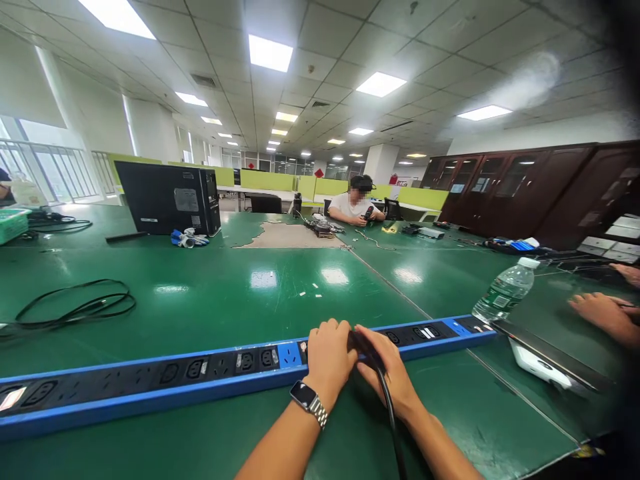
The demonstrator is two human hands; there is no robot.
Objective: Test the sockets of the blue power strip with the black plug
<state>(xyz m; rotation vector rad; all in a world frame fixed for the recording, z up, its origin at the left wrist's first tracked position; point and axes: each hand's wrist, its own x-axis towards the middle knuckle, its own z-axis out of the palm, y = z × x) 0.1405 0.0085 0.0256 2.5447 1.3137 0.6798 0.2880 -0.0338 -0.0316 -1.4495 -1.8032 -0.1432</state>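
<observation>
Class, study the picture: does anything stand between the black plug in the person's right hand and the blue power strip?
Nothing visible does. The right hand holds the black plug right at the power strip, beside the left hand resting on it. The hands hide where plug and strip meet.

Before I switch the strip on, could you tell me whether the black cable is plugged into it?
Cannot tell: the left hand and right hand cover the spot where the black cable meets the blue power strip.
</observation>
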